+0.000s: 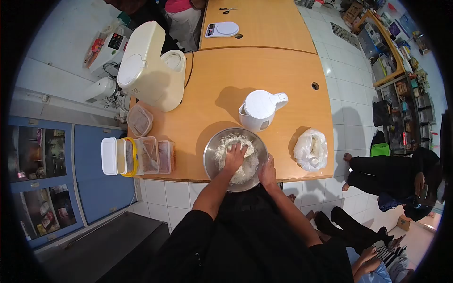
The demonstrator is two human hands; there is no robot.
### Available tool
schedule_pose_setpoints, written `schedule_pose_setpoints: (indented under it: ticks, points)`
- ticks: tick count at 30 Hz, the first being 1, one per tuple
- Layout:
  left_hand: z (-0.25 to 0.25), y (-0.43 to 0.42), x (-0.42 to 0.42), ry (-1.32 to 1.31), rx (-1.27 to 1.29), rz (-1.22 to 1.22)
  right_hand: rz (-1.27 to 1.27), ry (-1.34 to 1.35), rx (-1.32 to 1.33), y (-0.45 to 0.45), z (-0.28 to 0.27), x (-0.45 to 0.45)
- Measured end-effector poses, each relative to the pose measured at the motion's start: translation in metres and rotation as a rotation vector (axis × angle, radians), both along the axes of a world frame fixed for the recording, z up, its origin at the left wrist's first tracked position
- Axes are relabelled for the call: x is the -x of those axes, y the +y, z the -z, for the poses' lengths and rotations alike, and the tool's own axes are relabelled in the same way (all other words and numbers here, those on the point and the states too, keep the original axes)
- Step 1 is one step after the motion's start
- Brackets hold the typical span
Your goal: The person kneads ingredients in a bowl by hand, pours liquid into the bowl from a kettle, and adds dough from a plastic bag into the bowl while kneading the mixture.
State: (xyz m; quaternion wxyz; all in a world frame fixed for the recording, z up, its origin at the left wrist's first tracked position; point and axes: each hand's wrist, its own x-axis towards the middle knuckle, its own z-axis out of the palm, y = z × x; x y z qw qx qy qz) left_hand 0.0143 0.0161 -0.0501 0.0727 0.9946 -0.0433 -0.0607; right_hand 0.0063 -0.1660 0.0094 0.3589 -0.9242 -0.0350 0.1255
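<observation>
A steel mixing bowl (207, 158) stands at the front edge of the wooden table, holding crumbly, floury dough (247, 167) with loose white flour around it. Inside the bowl, my left hand (234, 158) reaches down, its fingers sunk into the dough and curled around some of it. The fingertips are partly hidden. My right hand (268, 172) grips the bowl's right side at the rim. Just behind the bowl is a white electric kettle (259, 109). To the right, a white plastic bag (311, 150) with pale contents rests on the table.
A cream stand mixer (151, 70) occupies the table's back left. Several plastic containers (141, 155) line the left edge. Farther back on the table (278, 61) lie a kitchen scale (222, 29) and scissors (227, 10). Other people sit on the right-hand floor and stand behind the mixer.
</observation>
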Motion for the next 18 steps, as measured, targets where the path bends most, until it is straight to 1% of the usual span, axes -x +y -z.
schedule_pose_setpoints:
  ticks: [3, 4, 5, 7, 8, 11, 12, 14, 15, 16, 18]
  points:
    - [-0.001, 0.014, -0.012, -0.191, 0.051, 0.026, 0.038, 0.046, 0.019, 0.005, -0.005, 0.002]
    - [-0.001, 0.02, -0.018, -0.139, 0.176, 0.024, 0.046, 0.043, 0.029, 0.004, -0.004, 0.004]
    - [-0.002, 0.023, -0.019, -0.088, 0.23, -0.014, 0.053, 0.038, 0.038, 0.005, -0.003, 0.004]
    - [-0.029, 0.025, -0.02, 0.011, 0.336, -0.093, 0.068, 0.038, 0.038, 0.008, -0.003, 0.002]
    - [-0.045, 0.018, -0.016, 0.065, 0.34, -0.21, 0.074, 0.039, 0.038, 0.009, -0.003, 0.002]
    - [-0.062, 0.012, 0.013, 0.009, 0.439, -0.165, 0.06, -0.017, 0.044, 0.009, 0.004, 0.001]
    - [-0.081, 0.015, 0.02, 0.227, 0.343, -0.017, 0.058, -0.02, 0.037, 0.008, 0.004, 0.001]
    - [-0.066, 0.021, 0.042, 0.384, 0.444, 0.048, 0.054, -0.028, 0.019, 0.008, 0.004, 0.0]
    - [-0.072, 0.022, 0.048, 0.463, 0.494, 0.08, 0.049, -0.02, 0.016, 0.007, 0.002, 0.001]
    - [-0.082, 0.017, 0.052, 0.397, 0.524, -0.084, 0.045, -0.013, 0.011, 0.007, 0.0, 0.001]
    - [-0.082, 0.014, 0.048, 0.126, 0.39, -0.159, 0.053, 0.002, 0.011, 0.008, 0.0, 0.002]
